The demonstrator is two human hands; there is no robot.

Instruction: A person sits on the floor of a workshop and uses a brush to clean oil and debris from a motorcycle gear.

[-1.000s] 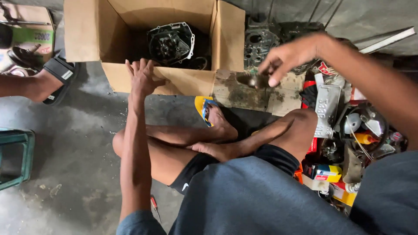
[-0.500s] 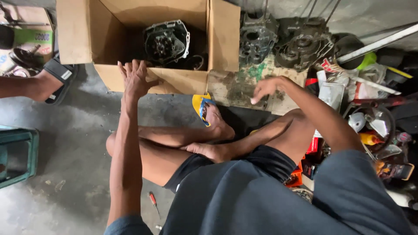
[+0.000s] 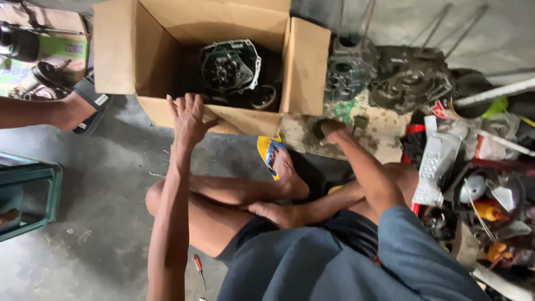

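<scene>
I sit cross-legged on the concrete floor. My left hand (image 3: 189,116) lies flat with fingers spread on the front flap of an open cardboard box (image 3: 117,50). Inside the box sits a dark engine part (image 3: 229,66) with a round metal piece beside it. My right hand (image 3: 332,129) reaches down to a dirty board (image 3: 384,139) in front of my knee, with its fingers curled over a small dark round part (image 3: 319,129). A yellow and blue sandal (image 3: 268,151) is on my foot between the two hands.
Two greasy engine casings (image 3: 356,72) (image 3: 409,83) stand behind the board. A heap of parts, bottles and scraps (image 3: 479,184) fills the right side. Another person's sandalled foot (image 3: 72,111) is at the left, a green stool (image 3: 28,195) below it, a red-handled screwdriver (image 3: 198,267) by my leg.
My right hand has come down from mid-air to the dirty board. My left hand has stayed on the box flap. The view has shifted slightly.
</scene>
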